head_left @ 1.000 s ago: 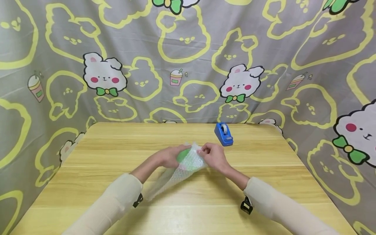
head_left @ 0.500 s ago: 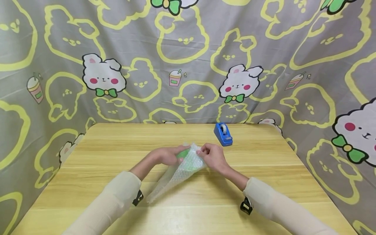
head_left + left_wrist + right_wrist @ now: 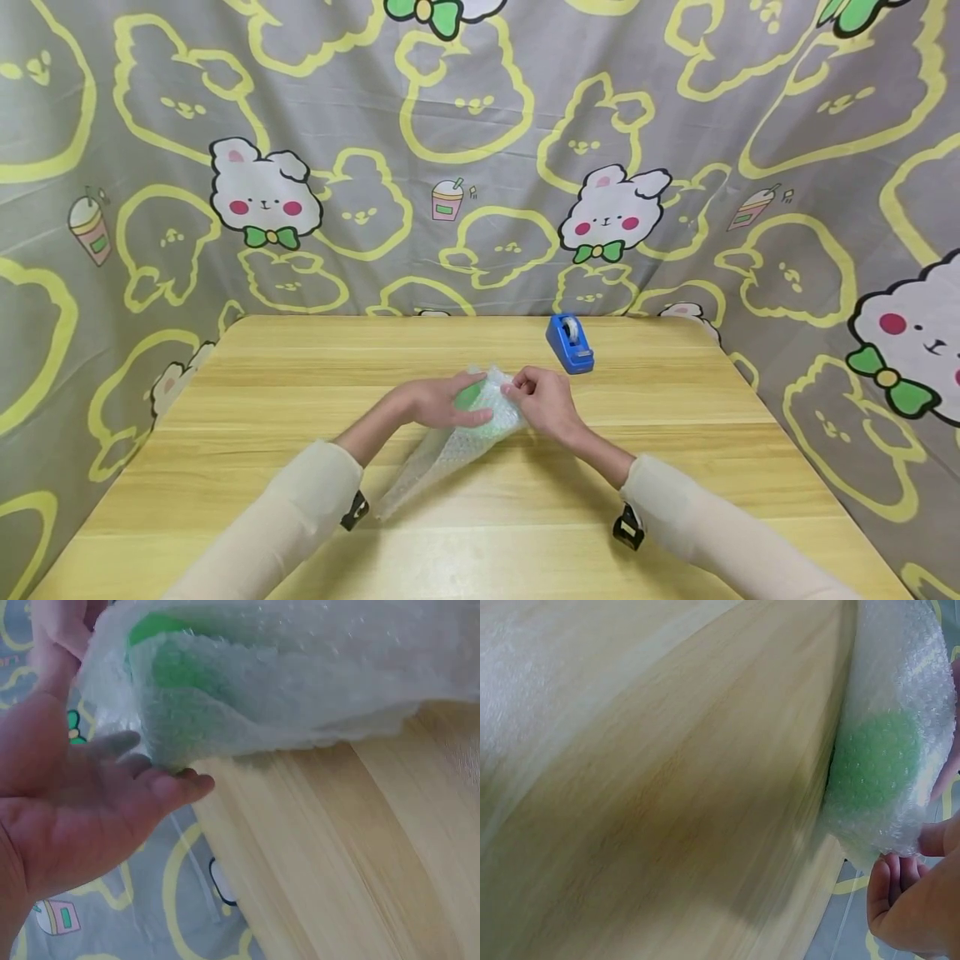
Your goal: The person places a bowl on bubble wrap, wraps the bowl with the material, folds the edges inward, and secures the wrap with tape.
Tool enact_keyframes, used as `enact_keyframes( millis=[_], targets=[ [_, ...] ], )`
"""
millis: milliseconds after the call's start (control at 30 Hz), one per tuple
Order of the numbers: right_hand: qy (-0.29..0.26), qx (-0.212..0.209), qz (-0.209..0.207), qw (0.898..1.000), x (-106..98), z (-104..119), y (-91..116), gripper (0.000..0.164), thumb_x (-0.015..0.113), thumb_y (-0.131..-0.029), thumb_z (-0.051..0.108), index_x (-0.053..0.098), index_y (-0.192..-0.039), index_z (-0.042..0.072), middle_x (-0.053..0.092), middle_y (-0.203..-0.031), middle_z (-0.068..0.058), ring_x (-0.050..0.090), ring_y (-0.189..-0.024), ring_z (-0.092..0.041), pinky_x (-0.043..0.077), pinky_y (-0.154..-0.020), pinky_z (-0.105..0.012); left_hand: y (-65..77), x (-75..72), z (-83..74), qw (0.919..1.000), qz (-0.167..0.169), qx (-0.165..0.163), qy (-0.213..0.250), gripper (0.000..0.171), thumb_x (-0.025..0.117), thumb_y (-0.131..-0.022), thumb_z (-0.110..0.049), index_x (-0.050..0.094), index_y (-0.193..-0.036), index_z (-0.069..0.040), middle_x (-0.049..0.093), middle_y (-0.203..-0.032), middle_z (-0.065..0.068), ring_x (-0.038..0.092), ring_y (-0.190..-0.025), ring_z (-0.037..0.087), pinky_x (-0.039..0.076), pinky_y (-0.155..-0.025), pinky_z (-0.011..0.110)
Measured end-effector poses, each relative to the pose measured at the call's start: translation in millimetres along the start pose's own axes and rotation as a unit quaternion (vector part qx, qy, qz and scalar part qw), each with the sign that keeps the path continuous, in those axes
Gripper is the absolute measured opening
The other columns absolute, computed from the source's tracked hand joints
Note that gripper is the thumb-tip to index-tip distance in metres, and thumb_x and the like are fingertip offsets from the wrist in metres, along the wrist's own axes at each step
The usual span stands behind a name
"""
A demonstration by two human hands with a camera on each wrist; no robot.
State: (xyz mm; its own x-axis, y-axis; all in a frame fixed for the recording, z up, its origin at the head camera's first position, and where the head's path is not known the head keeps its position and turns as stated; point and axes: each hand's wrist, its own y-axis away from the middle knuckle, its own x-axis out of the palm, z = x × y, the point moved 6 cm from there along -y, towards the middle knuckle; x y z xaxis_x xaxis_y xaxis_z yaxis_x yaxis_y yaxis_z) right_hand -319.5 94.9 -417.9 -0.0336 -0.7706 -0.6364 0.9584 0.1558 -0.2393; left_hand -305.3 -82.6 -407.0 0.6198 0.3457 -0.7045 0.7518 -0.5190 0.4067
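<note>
A sheet of clear bubble wrap [image 3: 457,450] is folded over a green object [image 3: 468,397] in the middle of the table. The object's green shows through the wrap in both wrist views, but its kind is hidden. At the wrap's left side, my left hand [image 3: 442,402] touches it with thumb and fingers spread and fairly straight. The left wrist view shows the palm of that left hand [image 3: 82,799] apart from the wrap, fingertips by its edge. My right hand [image 3: 551,406] pinches the wrap's right end between thumb and curled fingers, as the right wrist view shows.
A blue tape dispenser [image 3: 572,343] with a roll of clear tape stands at the table's back right, beyond my right hand. The wooden table [image 3: 285,354] ends at a patterned grey curtain [image 3: 390,100] behind and on both sides.
My left thumb has shifted right and now stretches over the front of the wrap. A pink patch seen through the wrap a second ago no longer shows. The right hand keeps its pinch.
</note>
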Motion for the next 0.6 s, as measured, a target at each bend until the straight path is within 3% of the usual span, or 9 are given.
enact_keyframes(
  millis=[133, 267, 433, 600],
  targets=[
    [-0.001, -0.002, -0.003, 1.000, -1.0, -0.1, 0.6, 0.015, 0.076, -0.091, 0.017, 0.072, -0.080, 0.008, 0.061, -0.064, 0.000, 0.051, -0.059, -0.011, 0.042, -0.056, -0.024, 0.2, 1.6, -3.1, 0.9995, -0.024, -0.002, -0.023, 0.096, 0.069, -0.092, -0.054, 0.015, -0.164, -0.020, 0.017, -0.169, 0.016, 0.028, -0.152, 0.037, 0.030, -0.121, 0.054],
    [0.001, 0.002, -0.002, 1.000, -0.8, -1.2, 0.7, 0.015, 0.076, -0.091, 0.020, 0.072, -0.081, 0.009, 0.062, -0.065, 0.001, 0.052, -0.060, -0.011, 0.042, -0.056, -0.024, 1.1, 2.3, -2.9, 0.9988, -0.046, -0.004, -0.017, 0.101, 0.079, -0.087, -0.044, 0.018, -0.164, -0.019, 0.027, -0.166, 0.017, 0.036, -0.148, 0.038, 0.033, -0.118, 0.054],
    [0.010, 0.005, -0.005, 1.000, -0.4, -2.3, -0.7, 0.016, 0.075, -0.092, 0.023, 0.073, -0.082, 0.011, 0.064, -0.067, 0.001, 0.054, -0.061, -0.012, 0.043, -0.055, -0.025, 3.6, 2.9, -3.2, 0.9979, -0.064, -0.005, -0.009, 0.101, 0.081, -0.086, -0.041, 0.020, -0.163, -0.020, 0.029, -0.166, 0.016, 0.037, -0.147, 0.039, 0.033, -0.119, 0.055],
    [0.031, -0.001, -0.010, 0.999, 0.1, -2.5, -4.5, 0.020, 0.074, -0.093, 0.025, 0.071, -0.078, 0.012, 0.062, -0.065, 0.002, 0.053, -0.060, -0.013, 0.041, -0.053, -0.025, 3.1, 4.0, -4.2, 0.9981, -0.061, -0.008, -0.011, 0.101, 0.080, -0.087, -0.042, 0.018, -0.164, -0.020, 0.025, -0.168, 0.015, 0.034, -0.149, 0.039, 0.031, -0.120, 0.055]
  ],
)
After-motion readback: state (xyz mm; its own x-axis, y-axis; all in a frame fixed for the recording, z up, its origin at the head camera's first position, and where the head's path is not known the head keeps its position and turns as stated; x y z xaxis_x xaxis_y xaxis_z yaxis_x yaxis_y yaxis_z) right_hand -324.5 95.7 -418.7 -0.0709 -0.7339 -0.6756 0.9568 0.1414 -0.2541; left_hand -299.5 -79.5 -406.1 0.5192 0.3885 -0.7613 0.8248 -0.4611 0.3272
